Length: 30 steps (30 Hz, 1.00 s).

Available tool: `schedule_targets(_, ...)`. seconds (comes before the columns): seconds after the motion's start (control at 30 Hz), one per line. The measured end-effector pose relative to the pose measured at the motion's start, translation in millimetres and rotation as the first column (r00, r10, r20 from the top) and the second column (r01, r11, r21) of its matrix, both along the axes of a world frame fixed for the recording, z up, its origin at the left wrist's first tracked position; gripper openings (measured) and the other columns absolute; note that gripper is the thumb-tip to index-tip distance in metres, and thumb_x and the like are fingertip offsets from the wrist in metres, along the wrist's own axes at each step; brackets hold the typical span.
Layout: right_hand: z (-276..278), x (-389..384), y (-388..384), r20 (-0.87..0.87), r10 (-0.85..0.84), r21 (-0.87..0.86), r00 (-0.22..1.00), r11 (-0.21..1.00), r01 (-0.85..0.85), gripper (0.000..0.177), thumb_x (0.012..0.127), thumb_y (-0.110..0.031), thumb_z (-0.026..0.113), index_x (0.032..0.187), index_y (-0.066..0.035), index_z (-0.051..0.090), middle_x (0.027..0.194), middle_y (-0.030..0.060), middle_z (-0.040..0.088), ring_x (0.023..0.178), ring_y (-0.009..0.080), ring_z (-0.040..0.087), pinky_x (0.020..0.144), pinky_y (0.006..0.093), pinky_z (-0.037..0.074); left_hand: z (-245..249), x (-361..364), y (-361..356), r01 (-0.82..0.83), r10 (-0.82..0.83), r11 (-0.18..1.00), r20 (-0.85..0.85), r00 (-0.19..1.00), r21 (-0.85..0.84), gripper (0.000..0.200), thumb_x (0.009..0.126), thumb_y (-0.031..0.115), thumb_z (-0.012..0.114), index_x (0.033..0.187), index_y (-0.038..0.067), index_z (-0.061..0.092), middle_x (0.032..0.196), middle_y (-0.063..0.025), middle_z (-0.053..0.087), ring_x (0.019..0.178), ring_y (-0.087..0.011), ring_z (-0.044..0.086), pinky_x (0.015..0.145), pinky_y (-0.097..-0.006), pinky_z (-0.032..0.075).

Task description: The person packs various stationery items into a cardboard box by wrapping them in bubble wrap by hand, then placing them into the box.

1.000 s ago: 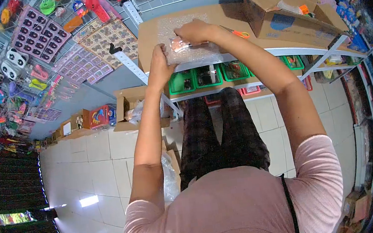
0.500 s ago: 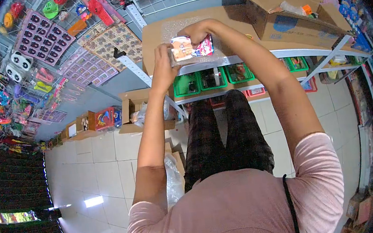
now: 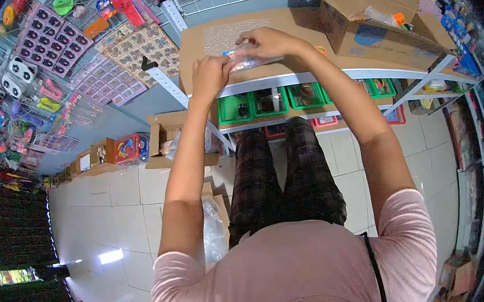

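Observation:
A sheet of bubble wrap (image 3: 221, 37) lies on the brown shelf top, with part of it folded over a small printed packet (image 3: 246, 63). Only slivers of the packet's colours show through the clear plastic between my hands. My left hand (image 3: 209, 76) is closed on the left edge of the wrapped packet, its fingers curled down. From the right, my right hand (image 3: 269, 44) reaches over the packet with bent fingers, which seem to pinch the wrap near its upper side; the fingertips are slightly blurred.
An open cardboard box (image 3: 380, 30) stands on the shelf to the right. Green baskets (image 3: 270, 102) of small goods sit one level below. Hanging toys and sticker cards (image 3: 52, 39) cover the left wall grid. Another open box (image 3: 161, 142) and clear plastic wrap (image 3: 214, 230) lie on the floor.
The packet's printed face, plainly visible before, is now mostly covered by bubble wrap and hands. My right hand has lifted off the packet's face, and my left fingers have curled over its edge.

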State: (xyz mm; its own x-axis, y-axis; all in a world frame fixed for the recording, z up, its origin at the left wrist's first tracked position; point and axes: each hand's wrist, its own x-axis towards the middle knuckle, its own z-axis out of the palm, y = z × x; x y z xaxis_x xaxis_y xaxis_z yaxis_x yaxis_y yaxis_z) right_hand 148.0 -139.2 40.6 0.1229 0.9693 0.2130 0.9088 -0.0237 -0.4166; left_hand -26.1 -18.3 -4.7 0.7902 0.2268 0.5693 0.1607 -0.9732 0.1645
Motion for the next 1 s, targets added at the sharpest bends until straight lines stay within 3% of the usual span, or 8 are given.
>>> schedule_targets(0.13, -22, 3, -10, 0.088, -0.208, 0.143, 0.974, 0.97, 0.194, 0.033, 0.08, -0.034, 0.062, 0.085, -0.002, 0.066, 0.08, 0.0209, 0.064, 0.078, 0.0391, 0.062, 0.073, 0.0479, 0.048, 0, 19, 11, 0.0, -0.017, 0.989, -0.116, 0.993, -0.146, 0.024, 0.083, 0.034, 0.061, 0.084, 0.012, 0.069, 0.077, -0.0149, 0.064, 0.079, -0.0335, 0.061, 0.066, -0.0414, 0.047)
schedule_targets(0.27, -45, 15, -8, 0.011, -0.309, 0.183, 0.951, 0.936, 0.301, 0.032, 0.076, -0.035, 0.066, 0.081, -0.003, 0.065, 0.079, 0.0208, 0.064, 0.079, 0.0392, 0.062, 0.071, 0.0491, 0.047, -7, 29, 25, 0.143, -0.141, 0.975, 0.027, 0.99, -0.171, 0.025, 0.079, 0.03, 0.067, 0.082, 0.005, 0.065, 0.077, -0.0142, 0.064, 0.074, -0.0337, 0.062, 0.069, -0.0408, 0.047)
schedule_targets(0.4, -43, 5, -11, 0.045, -0.402, 0.386, 0.914, 0.851, 0.356, 0.029, 0.073, -0.028, 0.068, 0.094, -0.008, 0.063, 0.1, 0.0133, 0.061, 0.098, 0.0315, 0.056, 0.086, 0.0433, 0.041, -8, 37, 32, 0.071, -0.089, 0.972, -0.072, 0.993, -0.224, 0.024, 0.078, 0.028, 0.068, 0.08, 0.005, 0.064, 0.076, -0.0142, 0.064, 0.072, -0.0317, 0.063, 0.066, -0.0389, 0.047)
schedule_targets(0.5, -36, -4, -16, 0.209, -0.339, 0.541, 0.917, 0.822, 0.181, 0.031, 0.074, -0.024, 0.067, 0.1, -0.009, 0.061, 0.106, 0.0106, 0.057, 0.103, 0.0293, 0.052, 0.091, 0.0428, 0.036, -8, 37, 32, 0.006, -0.033, 0.971, -0.11, 0.993, -0.24, 0.021, 0.076, 0.028, 0.068, 0.08, 0.008, 0.065, 0.081, -0.0129, 0.065, 0.077, -0.032, 0.062, 0.069, -0.0399, 0.047)
schedule_targets(0.6, -36, -15, -24, 0.29, -0.1, 0.44, 0.952, 0.897, -0.04, 0.03, 0.075, -0.023, 0.065, 0.1, -0.007, 0.062, 0.105, 0.0104, 0.059, 0.105, 0.0288, 0.052, 0.093, 0.0445, 0.036, -10, 39, 34, -0.026, -0.004, 0.962, -0.107, 0.994, -0.273, 0.02, 0.074, 0.029, 0.068, 0.081, 0.01, 0.066, 0.084, -0.0122, 0.066, 0.079, -0.0318, 0.062, 0.07, -0.04, 0.047)
schedule_targets(0.83, -54, 3, -9, 0.349, -0.025, 0.254, 0.937, 0.965, -0.069, 0.026, 0.074, -0.009, 0.059, 0.099, -0.006, 0.062, 0.096, 0.0151, 0.063, 0.094, 0.0341, 0.06, 0.083, 0.0467, 0.046, -8, 46, 46, -0.069, -0.023, 0.904, -0.208, 0.978, -0.423, 0.022, 0.072, 0.031, 0.072, 0.082, 0.011, 0.068, 0.077, -0.012, 0.067, 0.075, -0.0269, 0.065, 0.07, -0.0362, 0.048)
schedule_targets(0.93, -52, 7, 1, 0.427, -0.013, 0.204, 0.904, 0.975, -0.083, 0.027, 0.072, -0.003, 0.055, 0.098, -0.005, 0.063, 0.09, 0.0164, 0.064, 0.085, 0.0356, 0.062, 0.073, 0.0441, 0.051, -10, 47, 45, 0.024, -0.044, 0.939, -0.051, 0.998, -0.342, 0.021, 0.076, 0.031, 0.07, 0.083, 0.011, 0.068, 0.071, -0.0098, 0.067, 0.068, -0.0251, 0.065, 0.07, -0.0351, 0.049)
schedule_targets(1.0, -44, 10, 5, 0.356, -0.04, 0.206, 0.933, 0.978, -0.037, 0.026, 0.074, -0.005, 0.056, 0.098, -0.005, 0.062, 0.089, 0.0179, 0.064, 0.084, 0.0364, 0.062, 0.073, 0.0455, 0.05, 2, 42, 37, 0.033, 0.0, 0.886, 0.072, 0.997, -0.462, 0.027, 0.079, 0.029, 0.067, 0.095, 0.007, 0.065, 0.086, -0.0124, 0.067, 0.083, -0.0267, 0.063, 0.077, -0.0359, 0.047)
